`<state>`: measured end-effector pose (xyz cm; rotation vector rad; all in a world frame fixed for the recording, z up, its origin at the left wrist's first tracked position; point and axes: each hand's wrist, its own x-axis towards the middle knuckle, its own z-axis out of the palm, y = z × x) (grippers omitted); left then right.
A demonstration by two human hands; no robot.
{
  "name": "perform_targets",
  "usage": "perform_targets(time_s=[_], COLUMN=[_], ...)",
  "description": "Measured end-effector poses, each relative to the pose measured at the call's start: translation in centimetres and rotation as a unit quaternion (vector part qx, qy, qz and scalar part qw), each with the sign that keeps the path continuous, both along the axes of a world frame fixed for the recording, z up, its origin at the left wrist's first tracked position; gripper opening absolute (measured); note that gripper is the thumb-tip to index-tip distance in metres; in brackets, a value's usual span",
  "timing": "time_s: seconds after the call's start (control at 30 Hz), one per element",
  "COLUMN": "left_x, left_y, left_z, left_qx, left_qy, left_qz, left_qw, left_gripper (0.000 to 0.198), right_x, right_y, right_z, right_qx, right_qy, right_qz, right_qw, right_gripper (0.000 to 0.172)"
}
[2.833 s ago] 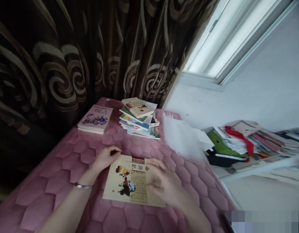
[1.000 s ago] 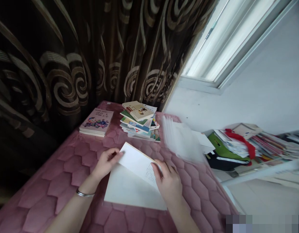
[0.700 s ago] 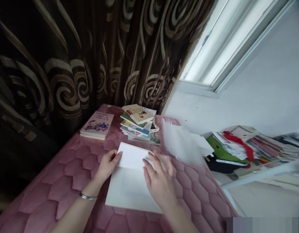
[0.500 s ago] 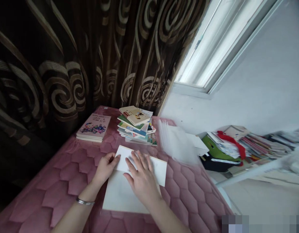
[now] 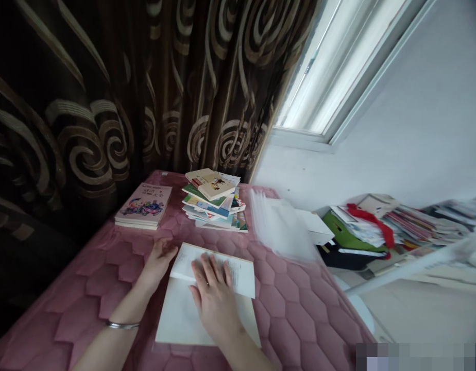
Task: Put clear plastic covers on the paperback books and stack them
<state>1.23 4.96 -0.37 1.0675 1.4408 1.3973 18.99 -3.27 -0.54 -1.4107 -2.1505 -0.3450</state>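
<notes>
Your right hand [image 5: 215, 296] lies flat and spread, gripping nothing, on the printed page [image 5: 242, 275] of the open book [image 5: 180, 319], which rests on the pink quilting [image 5: 290, 304] nearer you than the book pile [image 5: 213, 198], while your left hand [image 5: 159, 264] is by the book's far-left corner, its grip impossible to tell.

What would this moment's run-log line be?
right hand: spread flat on open book | left hand: beside book's left edge, contact unclear | taller book pile: farther back

book pages [image 5: 184, 312] pale; cloth [image 5: 300, 301] pink, hexagon-patterned
</notes>
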Motion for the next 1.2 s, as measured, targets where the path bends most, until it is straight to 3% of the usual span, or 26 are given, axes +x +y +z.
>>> perform_targets(time_s=[0.23, 0.53, 0.93, 1.2], left_x=[-0.3, 0.8, 1.7, 1.6], left_y=[0.3, 0.0, -1.0, -1.2], left_z=[0.4, 0.7, 1.7, 1.3], left_qx=[-0.04, -0.042, 0.028, 0.012], left_qy=[-0.151, -0.046, -0.082, -0.167], left_qz=[-0.04, -0.08, -0.109, -0.13], left_qw=[0.987, 0.995, 0.99, 0.977], left_gripper=[0.046, 0.049, 0.027, 0.077], right_x=[-0.1, -0.3, -0.2, -0.2], right_y=[0.0, 0.0, -0.1, -0.1], right_z=[0.0, 0.0, -0.1, -0.3], right_qx=[-0.008, 0.004, 0.005, 0.01], right_qy=[0.019, 0.024, 0.008, 0.012], right_qz=[0.011, 0.008, 0.003, 0.017], right_qw=[1.0, 1.0, 1.0, 1.0], right_gripper=[0.041, 0.037, 0.037, 0.038])
